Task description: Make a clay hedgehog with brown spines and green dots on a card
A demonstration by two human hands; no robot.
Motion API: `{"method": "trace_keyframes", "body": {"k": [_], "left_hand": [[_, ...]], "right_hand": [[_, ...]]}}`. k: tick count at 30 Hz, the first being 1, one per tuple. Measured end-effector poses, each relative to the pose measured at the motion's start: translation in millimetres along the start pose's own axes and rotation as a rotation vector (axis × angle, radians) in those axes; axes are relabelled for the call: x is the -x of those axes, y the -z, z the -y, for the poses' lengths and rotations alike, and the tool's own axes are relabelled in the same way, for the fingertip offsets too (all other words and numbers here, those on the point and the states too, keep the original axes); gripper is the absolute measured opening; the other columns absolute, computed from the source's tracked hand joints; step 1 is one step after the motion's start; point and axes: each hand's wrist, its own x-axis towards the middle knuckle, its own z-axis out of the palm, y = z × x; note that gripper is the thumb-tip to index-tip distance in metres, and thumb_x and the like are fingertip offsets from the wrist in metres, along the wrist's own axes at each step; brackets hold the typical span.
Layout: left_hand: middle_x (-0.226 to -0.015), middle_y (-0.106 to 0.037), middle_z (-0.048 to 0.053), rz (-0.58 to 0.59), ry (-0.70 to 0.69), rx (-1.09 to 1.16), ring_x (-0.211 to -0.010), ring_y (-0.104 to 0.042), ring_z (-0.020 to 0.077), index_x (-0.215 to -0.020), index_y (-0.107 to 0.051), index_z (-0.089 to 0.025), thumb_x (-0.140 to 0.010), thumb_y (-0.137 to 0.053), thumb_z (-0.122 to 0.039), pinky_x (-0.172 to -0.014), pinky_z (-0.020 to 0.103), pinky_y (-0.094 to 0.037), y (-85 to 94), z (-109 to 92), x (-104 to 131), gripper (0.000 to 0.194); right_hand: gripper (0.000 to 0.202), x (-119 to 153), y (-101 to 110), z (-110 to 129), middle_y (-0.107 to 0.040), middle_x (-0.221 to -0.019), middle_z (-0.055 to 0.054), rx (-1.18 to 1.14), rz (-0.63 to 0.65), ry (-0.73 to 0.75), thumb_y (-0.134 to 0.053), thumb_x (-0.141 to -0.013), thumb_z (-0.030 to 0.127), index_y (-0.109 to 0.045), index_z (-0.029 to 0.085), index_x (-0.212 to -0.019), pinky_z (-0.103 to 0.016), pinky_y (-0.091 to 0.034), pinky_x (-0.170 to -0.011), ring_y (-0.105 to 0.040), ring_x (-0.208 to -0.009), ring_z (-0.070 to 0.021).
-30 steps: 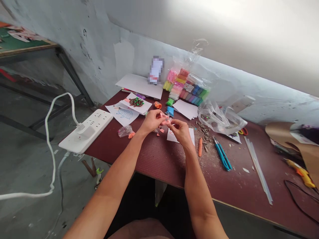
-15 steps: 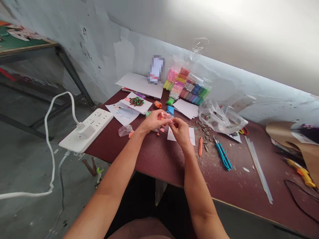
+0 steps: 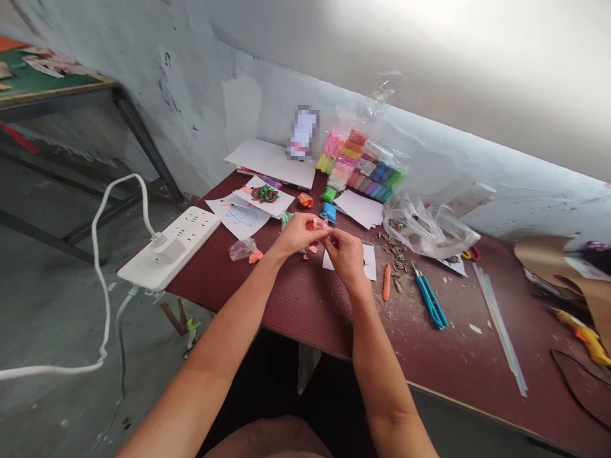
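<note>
Both hands meet above the dark red table. My left hand (image 3: pixel 298 234) is closed on a small clear packet of pink clay (image 3: pixel 319 224). My right hand (image 3: pixel 344 253) pinches at the near edge of that packet, its fingertips touching it. Beneath the hands, small pink clay bits (image 3: pixel 313 249) lie on the table. A white paper (image 3: pixel 370 262) with a faint mark is partly covered by my right hand. To the left are a crumpled clear bag (image 3: pixel 242 249) and an orange-pink lump (image 3: pixel 256 257).
A power strip (image 3: pixel 169 248) lies at the table's left edge. Clay packs (image 3: pixel 365 168) and a phone (image 3: pixel 303 132) stand by the wall. Rightwards are seeds (image 3: pixel 396 257), an orange stick (image 3: pixel 386 282), teal tweezers (image 3: pixel 431 299), clear glue sticks (image 3: pixel 501 331) and a yellow glue gun (image 3: pixel 585 334).
The view has shifted slightly. My left fingers have closed further over the pink packet, and my right fingers have curled in closer beside them.
</note>
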Motion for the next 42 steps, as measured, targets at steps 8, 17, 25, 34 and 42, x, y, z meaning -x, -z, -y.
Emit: {"method": "trace_keyframes", "body": {"k": [8,17,25,34,42], "left_hand": [[-0.063,-0.069,0.0,-0.129,-0.047,-0.054,-0.054,-0.064,0.012,-0.079,-0.073,-0.011,-0.076,-0.081,-0.014,-0.054,0.022,-0.055,-0.8,4.2,-5.6,0.009],[-0.071,-0.072,0.005,-0.294,-0.151,-0.632,-0.071,-0.066,0.0202,-0.078,-0.077,-0.017,-0.084,-0.069,-0.013,-0.076,0.031,-0.052,19.2,3.9,-6.3,0.011],[-0.104,-0.075,0.023,-0.372,-0.115,-1.326,-0.111,-0.063,0.0416,-0.092,-0.081,-0.014,-0.088,-0.064,-0.014,-0.095,0.051,-0.05,19.8,5.5,3.7,0.018],[-0.105,-0.079,0.01,-0.2,-0.378,-0.67,-0.101,-0.07,0.0241,-0.111,-0.079,-0.016,-0.093,-0.057,-0.015,-0.091,0.038,-0.057,2.3,-5.9,1.3,0.028],[-0.081,-0.078,0.007,0.055,-0.174,-0.156,-0.065,-0.067,0.0135,-0.092,-0.081,-0.011,-0.08,-0.081,-0.033,-0.059,0.024,-0.056,-0.8,-9.2,6.9,0.025]], "right_hand": [[0.029,1.4,-4.9,4.3,-0.063,-0.065,-0.002,-0.07,-0.047,0.011,-0.062,-0.093,0.042,-0.063,0.023,-0.071,-0.029,-0.033,-0.062,-0.05,-0.062,-0.0163],[0.041,-5.2,13.6,6.6,-0.068,-0.08,-0.003,-0.615,-0.245,-0.153,-0.066,-0.091,0.064,-0.066,0.023,-0.087,-0.028,-0.048,-0.064,-0.057,-0.066,-0.0144],[0.049,-7.4,21.9,-4.3,-0.067,-0.077,0.0,-0.775,-0.077,-0.261,-0.077,-0.078,0.07,-0.072,0.023,-0.09,-0.024,-0.045,-0.052,-0.055,-0.059,-0.0106],[0.046,0.2,25.0,3.1,-0.074,-0.079,-0.002,-0.845,0.019,-0.32,-0.089,-0.068,0.064,-0.079,0.021,-0.085,-0.022,-0.046,-0.049,-0.054,-0.056,-0.0086],[0.042,4.1,22.7,4.5,-0.075,-0.075,-0.003,-0.828,0.022,-0.306,-0.089,-0.068,0.058,-0.073,0.02,-0.076,-0.021,-0.04,-0.044,-0.054,-0.052,-0.0086]]}}
